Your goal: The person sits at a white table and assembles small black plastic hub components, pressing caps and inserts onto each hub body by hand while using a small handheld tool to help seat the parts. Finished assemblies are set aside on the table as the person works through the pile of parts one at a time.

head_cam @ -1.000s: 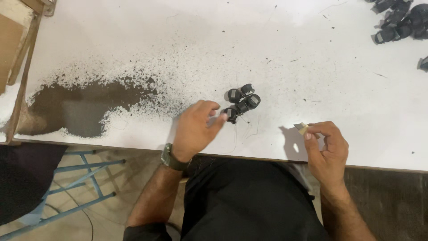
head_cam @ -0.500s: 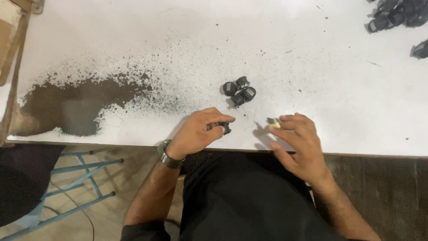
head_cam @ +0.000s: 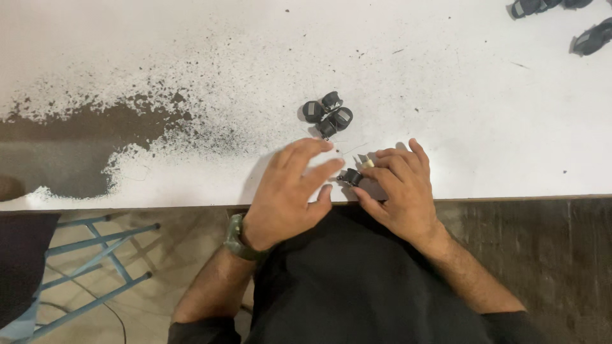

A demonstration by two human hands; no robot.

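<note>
Fingers of our left hand [head_cam: 290, 194] and right hand [head_cam: 398, 191] pinched and mostly hid one small black part [head_cam: 350, 176]; axis unclear; similar black parts [head_cam: 327, 113] lay near

Worn white table [head_cam: 191, 51]; blue stool frame [head_cam: 95, 255], perhaps.

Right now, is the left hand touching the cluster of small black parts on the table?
Apart. The head view shows a strip of white table between the left hand's fingertips and the cluster of small black parts.
</note>
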